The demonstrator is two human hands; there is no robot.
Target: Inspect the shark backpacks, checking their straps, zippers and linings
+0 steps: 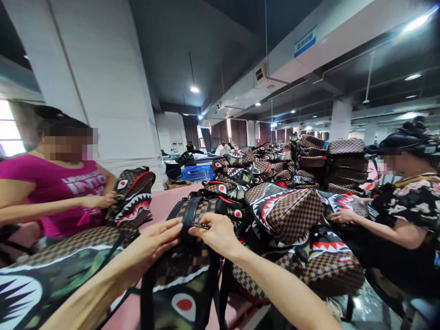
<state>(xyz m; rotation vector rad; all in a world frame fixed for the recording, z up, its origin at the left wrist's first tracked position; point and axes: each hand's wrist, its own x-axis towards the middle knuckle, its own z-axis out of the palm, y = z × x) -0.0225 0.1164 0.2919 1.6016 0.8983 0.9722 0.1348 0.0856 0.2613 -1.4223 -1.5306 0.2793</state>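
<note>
A brown checkered backpack [185,270] with a shark-mouth print and a camouflage lower half stands in front of me on the pink table [161,204]. My left hand [154,240] rests on its top left, fingers curled against the black carry handle [190,213]. My right hand [215,233] pinches something small and metallic at the top of the bag, beside the handle. Both forearms reach in from the bottom of the view.
Several more shark-print backpacks [285,211] are piled across the table and stacked high at the back [345,167]. A person in a magenta shirt [51,183] at left handles a bag [134,197]. A person in a floral top [412,206] works at right. A blue crate [197,173] sits behind.
</note>
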